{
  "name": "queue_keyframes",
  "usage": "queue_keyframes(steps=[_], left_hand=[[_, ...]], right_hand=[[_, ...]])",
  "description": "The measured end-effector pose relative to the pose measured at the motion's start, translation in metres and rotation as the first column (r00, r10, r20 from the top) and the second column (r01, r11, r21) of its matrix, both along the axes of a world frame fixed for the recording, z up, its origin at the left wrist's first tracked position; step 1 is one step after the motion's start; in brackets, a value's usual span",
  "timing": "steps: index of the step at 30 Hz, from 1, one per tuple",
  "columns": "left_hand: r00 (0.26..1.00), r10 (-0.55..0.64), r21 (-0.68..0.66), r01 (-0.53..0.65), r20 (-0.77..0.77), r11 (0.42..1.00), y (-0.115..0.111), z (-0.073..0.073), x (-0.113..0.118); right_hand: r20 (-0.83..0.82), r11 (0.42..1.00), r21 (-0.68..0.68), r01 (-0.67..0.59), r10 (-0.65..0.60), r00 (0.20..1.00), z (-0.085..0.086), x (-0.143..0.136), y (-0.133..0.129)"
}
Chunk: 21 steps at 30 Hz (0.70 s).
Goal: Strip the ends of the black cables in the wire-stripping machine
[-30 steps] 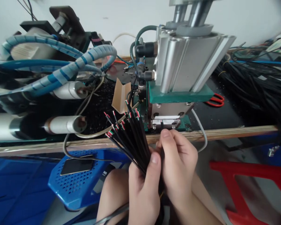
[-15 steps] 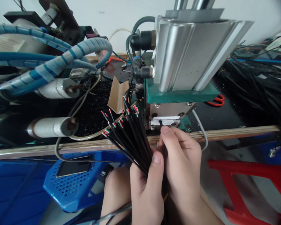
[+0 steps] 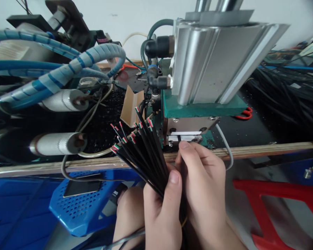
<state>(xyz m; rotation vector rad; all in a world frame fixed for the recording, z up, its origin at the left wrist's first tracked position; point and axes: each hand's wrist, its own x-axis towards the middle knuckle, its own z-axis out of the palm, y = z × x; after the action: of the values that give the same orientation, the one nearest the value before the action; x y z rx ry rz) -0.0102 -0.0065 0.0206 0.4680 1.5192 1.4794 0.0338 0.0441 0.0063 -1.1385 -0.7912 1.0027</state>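
A bundle of black cables (image 3: pixel 146 152) rises out of my left hand (image 3: pixel 163 211), which is wrapped round it. Red, green and white wire ends show at the cable tips, fanned out toward the upper left. My right hand (image 3: pixel 202 173) pinches a single black cable, its thumb and forefinger at the front of the press jaw (image 3: pixel 185 138). The short black end of that cable lies across the jaw's white strip. Above the jaw stand a green plate (image 3: pixel 203 106) and a silver air cylinder (image 3: pixel 211 62).
Blue spiral-wrapped hoses (image 3: pixel 80 64) and knurled metal cylinders (image 3: pixel 58 143) are at the left. A folded cardboard piece (image 3: pixel 132 106) stands behind the bundle. Black cables (image 3: pixel 284 100) pile up at the right. Below are a blue stool (image 3: pixel 75 211) with a dark flat object and a red stool (image 3: pixel 281 187).
The view has shifted slightly. Both hands keep their grips, and the cable end still lies at the jaw. The bundle's tips have moved a little to the left.
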Motion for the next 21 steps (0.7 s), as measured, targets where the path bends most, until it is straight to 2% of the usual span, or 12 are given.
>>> queue_keyframes(steps=[14, 21], left_hand=[[0.99, 0.026, -0.061, -0.017, 0.136, 0.998, 0.003, 0.0064, 0.0001], [0.994, 0.024, -0.036, -0.02, 0.104, 0.999, 0.0022, -0.0004, -0.0022]], right_hand=[[0.037, 0.999, -0.03, 0.022, -0.021, 0.999, -0.0016, -0.0012, -0.0004], [0.063, 1.0, -0.011, 0.023, -0.022, 0.998, -0.0007, -0.0021, -0.0011]])
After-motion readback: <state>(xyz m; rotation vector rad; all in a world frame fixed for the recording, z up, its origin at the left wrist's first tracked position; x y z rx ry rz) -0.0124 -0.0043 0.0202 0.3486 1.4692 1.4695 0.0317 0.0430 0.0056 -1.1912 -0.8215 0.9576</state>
